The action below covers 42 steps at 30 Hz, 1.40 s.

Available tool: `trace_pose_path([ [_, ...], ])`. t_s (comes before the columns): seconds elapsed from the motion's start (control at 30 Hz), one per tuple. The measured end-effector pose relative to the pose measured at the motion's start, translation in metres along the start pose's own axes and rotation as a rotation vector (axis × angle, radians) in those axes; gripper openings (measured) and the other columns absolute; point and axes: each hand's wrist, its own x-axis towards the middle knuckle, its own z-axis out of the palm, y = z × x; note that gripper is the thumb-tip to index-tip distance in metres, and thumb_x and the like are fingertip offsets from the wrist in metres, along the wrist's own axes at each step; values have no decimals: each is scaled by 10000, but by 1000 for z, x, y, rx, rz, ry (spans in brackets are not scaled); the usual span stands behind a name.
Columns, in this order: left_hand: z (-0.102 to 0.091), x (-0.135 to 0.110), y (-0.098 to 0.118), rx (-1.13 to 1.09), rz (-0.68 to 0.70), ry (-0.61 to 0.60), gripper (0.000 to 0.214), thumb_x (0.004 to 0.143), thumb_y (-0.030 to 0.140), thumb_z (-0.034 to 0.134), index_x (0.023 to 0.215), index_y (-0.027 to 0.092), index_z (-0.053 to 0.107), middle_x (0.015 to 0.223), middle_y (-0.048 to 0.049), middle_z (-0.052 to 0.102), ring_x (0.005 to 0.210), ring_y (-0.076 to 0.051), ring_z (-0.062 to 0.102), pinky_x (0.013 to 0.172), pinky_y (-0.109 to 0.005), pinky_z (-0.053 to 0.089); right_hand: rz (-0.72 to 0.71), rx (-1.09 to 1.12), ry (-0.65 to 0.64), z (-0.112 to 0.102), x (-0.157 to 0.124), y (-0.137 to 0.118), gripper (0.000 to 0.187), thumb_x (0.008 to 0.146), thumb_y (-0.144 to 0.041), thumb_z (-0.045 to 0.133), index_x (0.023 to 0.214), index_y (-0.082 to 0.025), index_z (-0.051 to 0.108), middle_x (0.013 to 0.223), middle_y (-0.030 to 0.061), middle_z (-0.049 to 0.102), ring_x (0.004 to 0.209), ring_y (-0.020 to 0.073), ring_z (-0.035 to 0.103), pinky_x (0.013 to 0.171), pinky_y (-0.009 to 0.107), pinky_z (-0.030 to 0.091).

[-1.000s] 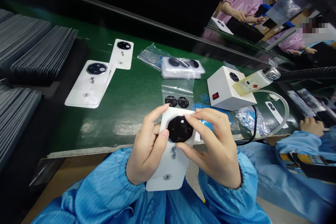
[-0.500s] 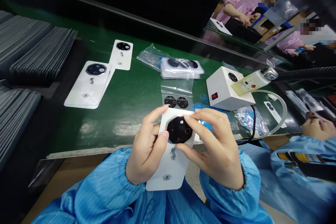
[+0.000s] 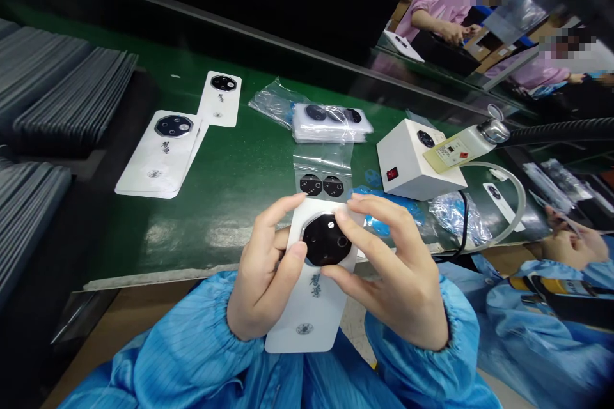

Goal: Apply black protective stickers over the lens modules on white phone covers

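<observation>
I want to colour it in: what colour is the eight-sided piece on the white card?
The lens cover is shiny black, best seen in the head view.

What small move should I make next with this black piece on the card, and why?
Probably press the black octagonal piece down evenly with your right hand, since its fingers rest on it while your left hand grips the white card.

Electronics factory line, def. Green assy bench (image 3: 206, 230) w/ bagged lens parts (image 3: 330, 123), white cards (image 3: 158, 153), stacks of dark trays (image 3: 62, 77), white box w/ red switch (image 3: 407, 163). I'm in a blue ESD smock (image 3: 182, 358). Co-worker in pink smock (image 3: 436, 6) at next bench, another beyond.
</observation>
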Motion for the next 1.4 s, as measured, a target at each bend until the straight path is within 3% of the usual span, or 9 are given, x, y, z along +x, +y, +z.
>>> trace_pose_path([
  [0.1,1,-1,4,-35,-43,-2,365,915,247,461,1277,223,422,673,16,670,495,-99,561,468,-207,444,23,-27,-13,-3,-1,-4,414,792,-287,663,1134,-84,550,1159,160,531,1110,245,517,881,432,512],
  [0.3,3,-2,13,-108,-104,-48,375,917,233,453,1271,339,390,706,53,670,479,-110,546,417,-215,404,54,-59,-32,-13,1,-13,409,782,-238,675,1124,-34,576,1171,174,513,1108,234,501,916,400,494],
  [0.57,3,-2,17,-117,-118,-82,398,924,248,446,1285,396,370,846,52,705,491,-88,566,408,-199,407,66,-92,-22,-17,3,-18,386,783,-227,674,1115,-52,583,1159,163,522,1095,228,519,890,374,509],
  [0.87,7,-4,24,-177,-131,-58,407,911,220,472,1289,338,379,737,25,706,514,-137,615,420,-216,451,62,-101,-10,-22,5,-19,374,784,-243,670,1100,-64,583,1137,166,532,1091,248,529,875,396,518],
  [1.07,8,-5,30,-210,-217,-31,386,909,220,473,1262,372,441,681,37,693,480,-118,592,422,-194,475,74,-91,-18,-25,6,-22,360,773,-213,680,1078,-43,593,1126,173,530,1071,234,530,852,367,518],
  [1.4,9,-6,29,-256,-206,-25,389,894,237,501,1247,393,452,710,37,703,546,-131,639,449,-195,483,66,-103,-4,-25,7,-22,353,792,-230,663,1095,-66,585,1121,165,542,1070,244,541,852,388,523],
])
